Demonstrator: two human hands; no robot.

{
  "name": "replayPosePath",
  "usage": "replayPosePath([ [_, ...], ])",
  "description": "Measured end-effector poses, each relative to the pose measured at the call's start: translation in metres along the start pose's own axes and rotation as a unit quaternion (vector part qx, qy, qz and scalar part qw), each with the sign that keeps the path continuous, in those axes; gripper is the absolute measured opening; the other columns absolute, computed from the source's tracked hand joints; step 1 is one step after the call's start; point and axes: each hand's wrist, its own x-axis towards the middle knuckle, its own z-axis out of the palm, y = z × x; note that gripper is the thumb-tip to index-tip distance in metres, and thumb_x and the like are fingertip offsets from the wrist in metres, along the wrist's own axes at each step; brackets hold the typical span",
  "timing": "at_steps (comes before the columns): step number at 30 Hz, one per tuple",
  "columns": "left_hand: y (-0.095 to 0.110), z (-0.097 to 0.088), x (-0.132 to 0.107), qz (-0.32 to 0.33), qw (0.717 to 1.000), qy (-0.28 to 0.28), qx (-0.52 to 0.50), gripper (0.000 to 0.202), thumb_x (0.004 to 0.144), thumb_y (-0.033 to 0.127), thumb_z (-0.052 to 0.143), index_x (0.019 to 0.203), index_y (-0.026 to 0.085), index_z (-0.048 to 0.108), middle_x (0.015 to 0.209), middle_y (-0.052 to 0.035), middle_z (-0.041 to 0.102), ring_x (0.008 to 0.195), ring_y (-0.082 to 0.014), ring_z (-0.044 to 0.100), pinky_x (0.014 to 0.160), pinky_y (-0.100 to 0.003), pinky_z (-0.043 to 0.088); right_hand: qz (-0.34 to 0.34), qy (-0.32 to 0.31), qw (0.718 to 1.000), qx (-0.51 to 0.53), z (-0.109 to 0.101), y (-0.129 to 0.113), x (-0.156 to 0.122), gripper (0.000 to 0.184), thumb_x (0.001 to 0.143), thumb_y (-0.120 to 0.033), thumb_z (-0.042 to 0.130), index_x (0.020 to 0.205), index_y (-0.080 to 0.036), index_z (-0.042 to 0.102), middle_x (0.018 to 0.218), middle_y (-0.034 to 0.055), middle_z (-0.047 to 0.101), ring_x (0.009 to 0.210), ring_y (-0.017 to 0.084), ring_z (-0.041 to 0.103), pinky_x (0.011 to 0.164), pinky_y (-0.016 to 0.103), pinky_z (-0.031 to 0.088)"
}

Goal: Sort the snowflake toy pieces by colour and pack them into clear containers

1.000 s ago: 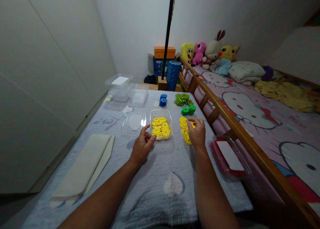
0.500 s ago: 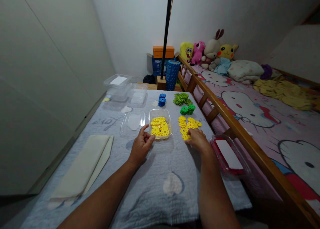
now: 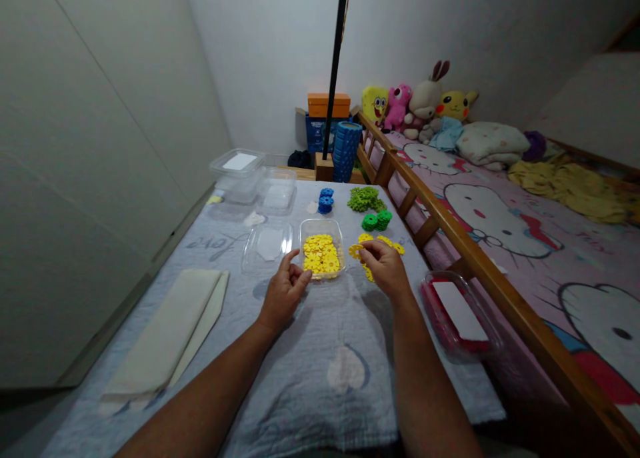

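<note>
Yellow flower-shaped plastic discs (image 3: 321, 255) fill the lower part of a clear plastic container (image 3: 323, 226) at mid-table. My left hand (image 3: 284, 289) is beside its near left corner, fingers spread, the thumb at or touching the rim. Between the thumb and fingertips of my right hand (image 3: 385, 268) is one yellow flower-shaped disc (image 3: 355, 251), held just right of the container. More yellow discs (image 3: 369, 273) lie on the cloth under and behind that hand, which partly hides them. Left of the container is a clear plastic lid (image 3: 270, 245) with a white label.
Dark green discs (image 3: 377, 221), light green pieces (image 3: 365, 199) and blue discs (image 3: 326, 201) sit farther back. A labelled box of red pieces (image 3: 453, 318) is at the right edge. Clear boxes (image 3: 237, 178) stand far left, near a folded pale cloth (image 3: 170, 331). A wooden bed rail (image 3: 465, 261) borders the right.
My right hand has lifted a yellow disc from the loose group and moved it slightly left and up, toward the container. My left hand has stayed in place.
</note>
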Motion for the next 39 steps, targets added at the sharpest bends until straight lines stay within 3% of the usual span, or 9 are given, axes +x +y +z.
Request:
replayPosePath([
  [5,0.000,0.000,0.000,0.001,1.000,-0.003,-0.002,0.061,0.091,0.045,0.060,0.144,0.018,0.044,0.074,0.0064,0.052,0.060,-0.0108,0.049,0.059,-0.024,0.040,-0.047,-0.010,0.997,-0.052,0.029,-0.023,0.009,0.007,0.083,-0.026,0.059,0.081,-0.022,0.065,0.079,0.0003,0.066,0.075,0.017,0.059,0.072,0.028,0.045],
  [10,0.001,0.000,0.000,0.001,1.000,-0.003,-0.003,0.059,0.091,0.044,0.059,0.143,0.019,0.045,0.073,0.0065,0.052,0.060,-0.0109,0.049,0.059,-0.024,0.040,-0.066,-0.001,0.987,-0.149,0.042,-0.019,0.021,0.010,0.084,-0.018,0.058,0.082,-0.021,0.067,0.091,0.0058,0.068,0.092,0.022,0.060,0.089,0.035,0.045],
  [15,0.001,0.000,0.000,0.000,1.000,0.001,-0.001,0.060,0.091,0.043,0.059,0.144,0.018,0.045,0.074,0.0061,0.052,0.062,-0.0112,0.050,0.060,-0.024,0.040,-0.030,0.092,0.980,-0.172,0.025,0.002,0.025,0.021,0.085,-0.017,0.053,0.093,-0.019,0.072,0.102,0.0107,0.066,0.102,0.025,0.059,0.096,0.038,0.045],
  [19,-0.001,0.000,0.000,0.002,1.000,0.002,0.002,0.061,0.091,0.043,0.059,0.144,0.018,0.045,0.074,0.0062,0.051,0.061,-0.0111,0.049,0.059,-0.024,0.040,0.008,0.109,0.977,-0.184,-0.004,0.017,0.026,0.023,0.084,-0.016,0.050,0.091,-0.017,0.072,0.099,0.0105,0.068,0.097,0.023,0.061,0.092,0.036,0.046],
  [25,-0.002,0.000,0.000,0.000,1.000,0.000,0.002,0.062,0.091,0.045,0.059,0.145,0.018,0.044,0.073,0.0066,0.051,0.060,-0.0107,0.048,0.060,-0.024,0.040,0.084,-0.053,0.938,-0.333,-0.032,0.026,0.009,0.017,0.083,-0.017,0.059,0.089,-0.019,0.074,0.099,0.0082,0.071,0.098,0.022,0.060,0.092,0.034,0.040],
  [28,-0.001,0.000,0.000,-0.001,1.000,0.002,0.009,0.062,0.091,0.044,0.059,0.145,0.018,0.044,0.072,0.0068,0.051,0.061,-0.0111,0.048,0.061,-0.025,0.040,0.112,-0.119,0.897,-0.411,-0.030,0.026,-0.005,0.021,0.080,-0.022,0.068,0.100,-0.021,0.075,0.112,0.0104,0.068,0.109,0.027,0.056,0.090,0.035,0.037],
  [32,0.000,0.000,0.000,0.000,1.000,0.001,0.013,0.062,0.091,0.045,0.058,0.145,0.017,0.044,0.073,0.0066,0.051,0.062,-0.0115,0.048,0.061,-0.025,0.041,0.135,-0.148,0.866,-0.458,-0.021,0.023,-0.014,0.028,0.081,-0.029,0.071,0.108,-0.021,0.072,0.119,0.0122,0.063,0.115,0.030,0.051,0.088,0.035,0.036],
  [36,0.000,0.000,-0.001,0.002,1.000,0.000,0.008,0.062,0.091,0.045,0.059,0.145,0.017,0.043,0.073,0.0063,0.051,0.062,-0.0115,0.048,0.062,-0.025,0.041,0.133,-0.142,0.868,-0.457,-0.019,0.024,-0.013,0.024,0.080,-0.025,0.071,0.104,-0.019,0.071,0.117,0.0126,0.063,0.113,0.029,0.051,0.086,0.034,0.037],
  [39,-0.001,0.000,0.000,0.001,1.000,0.000,0.008,0.063,0.091,0.046,0.059,0.145,0.017,0.043,0.074,0.0062,0.051,0.063,-0.0117,0.048,0.062,-0.025,0.041,0.125,-0.149,0.895,-0.402,-0.025,0.026,-0.008,0.016,0.078,-0.015,0.066,0.094,-0.017,0.068,0.103,0.0099,0.067,0.100,0.024,0.056,0.080,0.031,0.037],
])
